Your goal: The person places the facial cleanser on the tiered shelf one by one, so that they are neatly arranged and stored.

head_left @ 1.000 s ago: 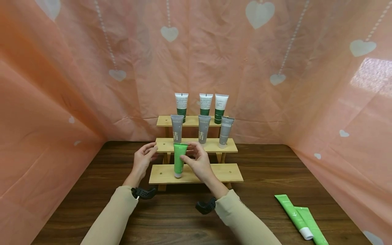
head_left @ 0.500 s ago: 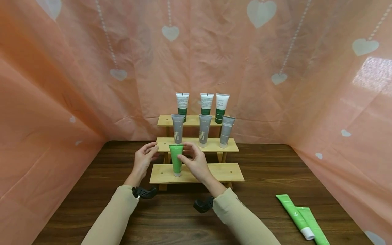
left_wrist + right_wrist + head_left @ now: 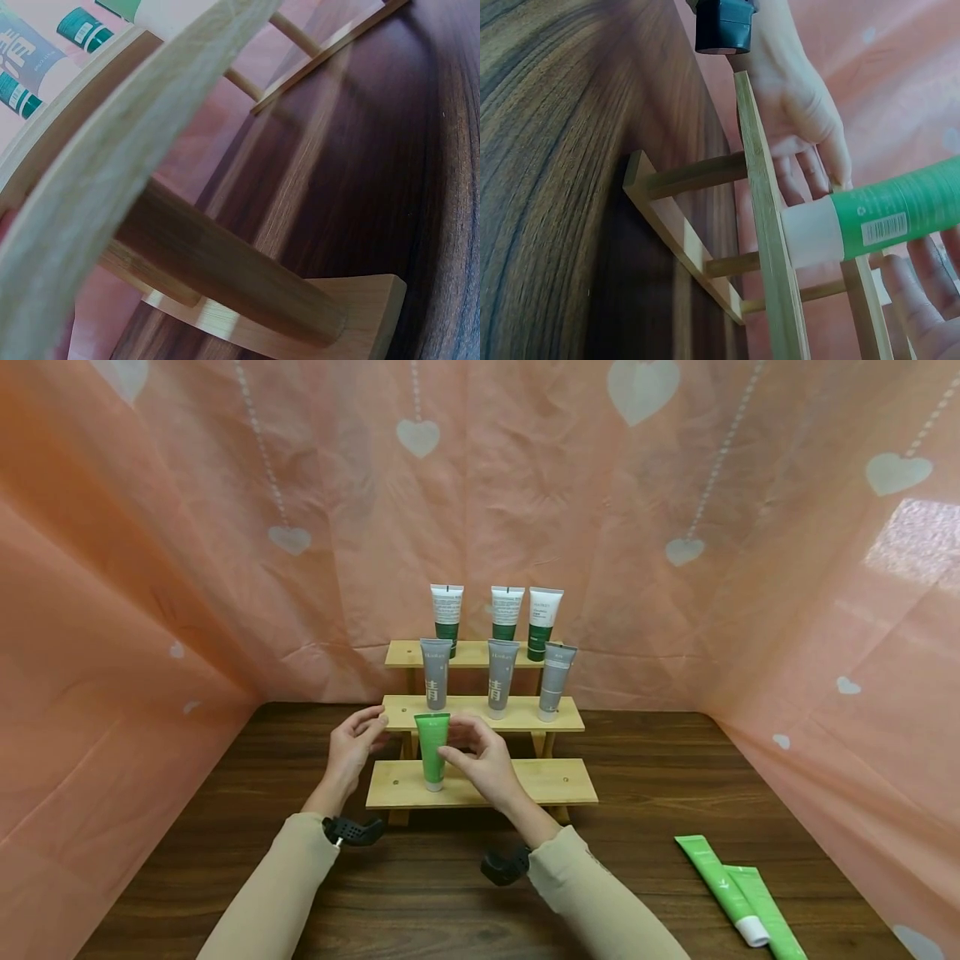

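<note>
A green squeeze tube (image 3: 432, 750) stands upright on its white cap, left of the middle of the lowest shelf (image 3: 536, 781). My right hand (image 3: 487, 764) is beside its right edge, thumb in front and fingers partly hidden behind. In the right wrist view the fingers look loosely spread beside the tube (image 3: 896, 206), not wrapped round it; whether they touch it is unclear. My left hand (image 3: 351, 752) is at the left end of the middle shelf (image 3: 401, 717), fingers slightly bent and partly hidden, holding nothing visible. The left wrist view mostly shows the wooden stand (image 3: 232, 262).
Three grey tubes (image 3: 501, 681) stand on the middle shelf. Three white-and-green tubes (image 3: 543, 622) stand on the top shelf (image 3: 480, 653). Two green tubes (image 3: 723, 889) lie overlapping on the dark wooden table (image 3: 637, 777) at right. A pink curtain (image 3: 480, 493) surrounds the table.
The green tube has shifted slightly left on the lowest shelf and then stayed still. My right thumb has drawn back toward the tube's right edge. My left hand has hardly moved.
</note>
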Demonstrator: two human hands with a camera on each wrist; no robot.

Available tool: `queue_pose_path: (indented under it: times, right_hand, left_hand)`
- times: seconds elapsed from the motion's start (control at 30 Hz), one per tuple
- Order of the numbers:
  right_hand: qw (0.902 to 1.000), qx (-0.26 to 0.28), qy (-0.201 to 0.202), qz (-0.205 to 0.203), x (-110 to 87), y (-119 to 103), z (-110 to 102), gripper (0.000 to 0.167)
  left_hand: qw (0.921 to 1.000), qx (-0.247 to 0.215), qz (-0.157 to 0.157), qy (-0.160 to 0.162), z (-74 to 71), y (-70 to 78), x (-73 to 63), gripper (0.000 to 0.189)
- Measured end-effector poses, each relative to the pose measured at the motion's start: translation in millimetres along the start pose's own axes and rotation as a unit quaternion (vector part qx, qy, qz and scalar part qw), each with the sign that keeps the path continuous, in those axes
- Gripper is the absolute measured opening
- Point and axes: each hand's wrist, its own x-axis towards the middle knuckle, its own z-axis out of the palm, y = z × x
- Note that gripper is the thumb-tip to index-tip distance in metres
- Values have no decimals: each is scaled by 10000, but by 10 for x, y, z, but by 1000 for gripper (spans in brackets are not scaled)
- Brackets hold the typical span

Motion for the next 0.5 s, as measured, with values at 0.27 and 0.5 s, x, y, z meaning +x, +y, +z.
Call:
queue_pose_path:
  times: [0.27,0.5]
  right_hand:
    - [9991,199,-40,380,-77,17,-136,34]
    - [9991,-202,5,380,-194,-28,-231,25]
  left_hand:
    - [9999,-106,-78,-109,-4,32,-12,41]
    - [9999,24,-79,-87,19,94,-60,41]
